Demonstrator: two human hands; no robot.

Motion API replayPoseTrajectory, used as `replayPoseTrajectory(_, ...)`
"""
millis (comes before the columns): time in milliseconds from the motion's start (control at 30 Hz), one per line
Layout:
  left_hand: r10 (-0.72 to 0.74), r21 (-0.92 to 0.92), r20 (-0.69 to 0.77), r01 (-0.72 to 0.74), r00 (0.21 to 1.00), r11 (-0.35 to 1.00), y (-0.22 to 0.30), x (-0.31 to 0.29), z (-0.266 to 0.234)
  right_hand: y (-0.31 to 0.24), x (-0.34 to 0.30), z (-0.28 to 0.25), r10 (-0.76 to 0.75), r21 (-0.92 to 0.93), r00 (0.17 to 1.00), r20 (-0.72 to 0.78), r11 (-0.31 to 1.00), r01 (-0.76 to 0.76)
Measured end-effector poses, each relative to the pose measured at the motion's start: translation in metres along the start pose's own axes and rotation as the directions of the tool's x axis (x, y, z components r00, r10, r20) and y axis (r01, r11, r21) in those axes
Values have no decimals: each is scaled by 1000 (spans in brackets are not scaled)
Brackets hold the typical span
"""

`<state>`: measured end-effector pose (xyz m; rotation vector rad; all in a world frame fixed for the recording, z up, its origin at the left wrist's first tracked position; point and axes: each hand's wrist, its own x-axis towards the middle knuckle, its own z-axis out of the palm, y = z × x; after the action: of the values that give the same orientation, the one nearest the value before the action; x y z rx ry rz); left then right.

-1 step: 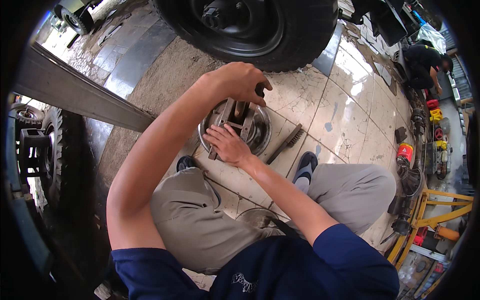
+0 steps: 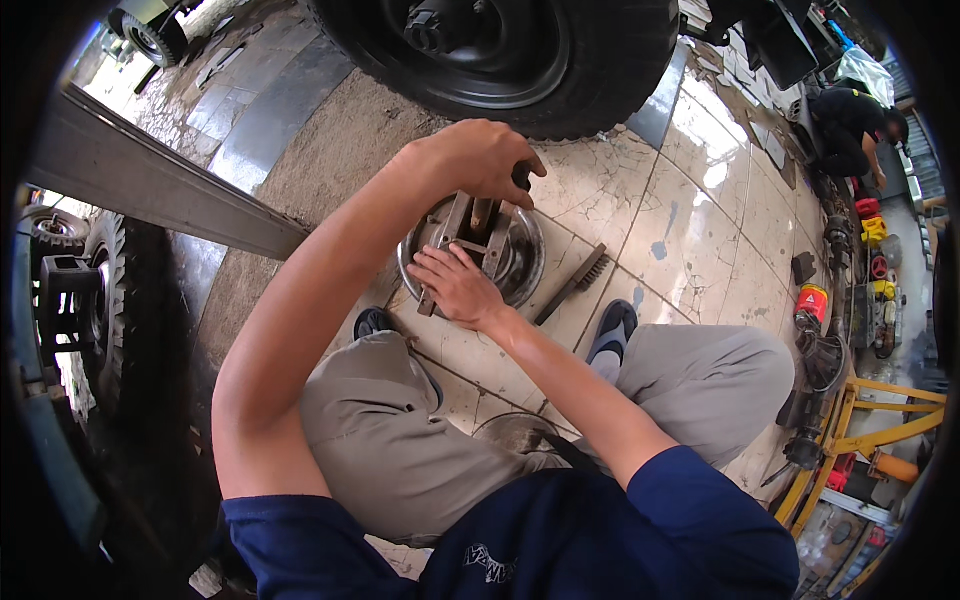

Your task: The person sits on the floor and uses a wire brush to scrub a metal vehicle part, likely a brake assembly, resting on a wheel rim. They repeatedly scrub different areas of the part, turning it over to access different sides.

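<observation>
Your left hand (image 2: 478,160) is closed around a dark handle (image 2: 521,178) above the round metal hub (image 2: 520,262). Your right hand (image 2: 455,285) lies open and flat on the metal bars (image 2: 452,240) across the hub, gripping nothing. The hub sits on the tiled floor (image 2: 700,230) between your knees (just below the big black tyre (image 2: 520,60)). A wire brush (image 2: 575,283) lies just beside the hub, at its right.

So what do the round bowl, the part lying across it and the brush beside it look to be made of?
Bowl: polished metal, probably steel; its rim gleams. Part across it: dull grey metal bars, unpainted, maybe cast steel. Brush: dark handle, wood or plastic, with stiff dark bristles, possibly wire.
</observation>
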<state>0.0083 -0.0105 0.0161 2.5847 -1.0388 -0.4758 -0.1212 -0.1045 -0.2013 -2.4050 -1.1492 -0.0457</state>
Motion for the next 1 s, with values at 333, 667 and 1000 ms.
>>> replayPoseTrajectory(333, -19, 30, -90, 22, 996, 999, 5, -10, 3, 5, 4, -1, -17, -28, 998, -61, 999, 16)
replayPoseTrajectory(667, -26, 69, -72, 31, 997, 997, -3, 8, -1, 11, 6, -3, -3, 34, 998, -70, 999, 5)
replayPoseTrajectory(1000, -29, 57, -68, 33, 997, 998, 0, 13, -4, 46, 60, 2, -182, -7, 971, -156, 983, 183)
